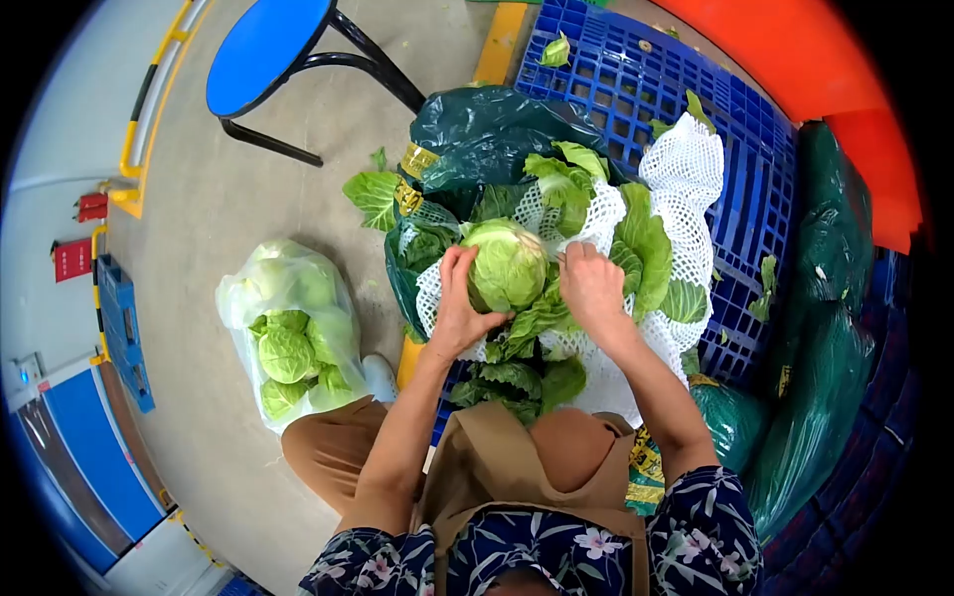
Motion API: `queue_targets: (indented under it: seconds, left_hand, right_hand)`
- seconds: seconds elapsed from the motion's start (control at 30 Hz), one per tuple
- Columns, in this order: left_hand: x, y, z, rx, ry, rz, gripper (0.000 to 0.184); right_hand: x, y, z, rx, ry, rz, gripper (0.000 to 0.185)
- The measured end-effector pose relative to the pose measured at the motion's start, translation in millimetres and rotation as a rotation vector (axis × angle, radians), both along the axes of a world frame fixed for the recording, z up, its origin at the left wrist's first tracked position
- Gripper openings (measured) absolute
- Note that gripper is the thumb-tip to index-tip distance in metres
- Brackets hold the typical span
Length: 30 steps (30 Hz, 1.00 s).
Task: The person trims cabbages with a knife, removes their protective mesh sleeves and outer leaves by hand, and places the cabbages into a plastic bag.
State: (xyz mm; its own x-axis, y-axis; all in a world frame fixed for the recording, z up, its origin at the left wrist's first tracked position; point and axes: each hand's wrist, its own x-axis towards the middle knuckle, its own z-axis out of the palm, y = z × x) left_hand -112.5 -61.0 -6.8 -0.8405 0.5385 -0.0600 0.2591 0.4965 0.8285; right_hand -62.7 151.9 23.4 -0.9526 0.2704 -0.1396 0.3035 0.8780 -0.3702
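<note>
A pale green cabbage (pixel 507 266) sits among loose outer leaves. My left hand (pixel 464 306) is wrapped round its left and lower side. Just right of the cabbage, my right hand (pixel 593 288) is closed with fingertips pinched at white foam netting and leaf edges; exactly what they grip is too small to tell. White foam netting (pixel 686 169) spreads at the right, with large green leaves (pixel 646 243) against it. Behind the cabbage lies an open dark green plastic bag (pixel 507 124).
A clear bag of cabbages (pixel 288 333) stands on the floor at the left. At the upper left is a blue stool (pixel 268 55). Blue pallets (pixel 740 199) lie under and behind the leaves. Full green bags (pixel 820 368) line the right side.
</note>
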Motion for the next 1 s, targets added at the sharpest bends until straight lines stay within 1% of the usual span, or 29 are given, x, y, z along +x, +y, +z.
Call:
queue_targets:
  seconds: [0.07, 0.1, 0.2, 0.3, 0.33, 0.53, 0.57, 0.6, 0.73, 0.83, 0.9, 0.93, 0.97, 1.0]
  left_hand:
    - [-10, 11, 9, 0.01, -0.018, 0.028, 0.114]
    - [-14, 14, 5, -0.021, 0.008, 0.003, 0.115]
    - [-14, 25, -3, -0.015, 0.053, 0.069, 0.107]
    - [-20, 27, 4, -0.036, 0.006, 0.048, 0.111]
    - [-21, 28, 7, -0.053, -0.023, 0.039, 0.112]
    - [-6, 44, 16, -0.226, 0.109, 0.068, 0.11]
    - [-3, 50, 20, -0.186, 0.146, 0.097, 0.103]
    - [-2, 51, 20, -0.186, 0.146, 0.091, 0.102]
    - [-1, 54, 24, -0.203, 0.12, 0.074, 0.102]
    - [4, 57, 19, -0.198, 0.106, 0.104, 0.102]
    - [10, 56, 17, -0.217, 0.122, 0.086, 0.101]
    - [14, 54, 19, -0.228, 0.13, 0.08, 0.101]
    - [24, 44, 5, -0.276, 0.164, 0.061, 0.1]
    - [10, 46, 6, -0.229, 0.143, 0.073, 0.1]
  right_hand:
    - [5, -3, -11, 0.076, 0.115, 0.003, 0.008]
    - [6, -4, -16, 0.114, 0.174, 0.009, 0.008]
    - [1, -9, -29, 0.179, 0.179, 0.042, 0.011]
    - [8, -15, -27, 0.16, 0.168, 0.092, 0.012]
    - [8, -16, -28, 0.199, 0.152, 0.086, 0.013]
    - [-6, -21, -38, 0.427, 0.05, 0.067, 0.013]
    - [-11, -19, -41, 0.439, 0.018, 0.078, 0.012]
    - [-14, -18, -37, 0.451, -0.016, 0.089, 0.012]
    - [9, -7, -8, 0.374, -0.171, 0.203, 0.01]
    - [10, -1, -24, 0.288, -0.181, 0.183, 0.013]
    - [-12, 18, -51, 0.158, -0.314, 0.213, 0.016]
    - [-19, 25, -55, 0.091, -0.379, 0.232, 0.018]
    - [-18, 26, -54, 0.095, -0.364, 0.242, 0.019]
    - [-22, 31, -51, 0.104, -0.343, 0.238, 0.02]
